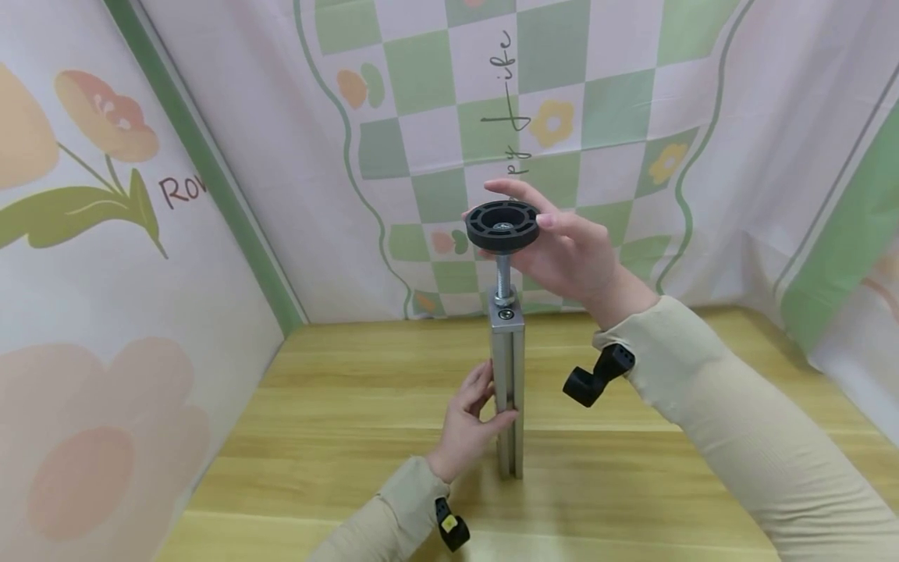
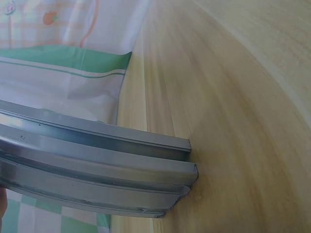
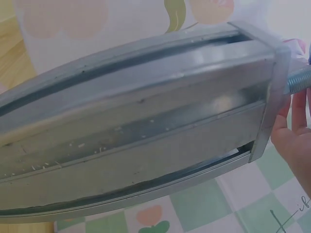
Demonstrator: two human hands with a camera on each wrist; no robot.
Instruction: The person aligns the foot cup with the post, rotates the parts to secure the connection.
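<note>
short of table's back edge (image 1: 379,328), left hand (image 1: 465,433) snug round metal bar (image 1: 507,371), right hand (image 1: 570,254) curled round black disc (image 1: 500,239)

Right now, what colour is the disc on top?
The disc is black; the head view shows it best.

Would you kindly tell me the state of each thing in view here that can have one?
Metal bar: upright, lower end at the tabletop; contact unclear.
Threaded rod: standing from the bar's top, threads showing.
Black foot: on the rod's upper end, hollow side up.
Left hand: gripping the bar.
Right hand: curled round the foot, thumb at its rim.
Patterned curtain: hanging, creased.
</note>
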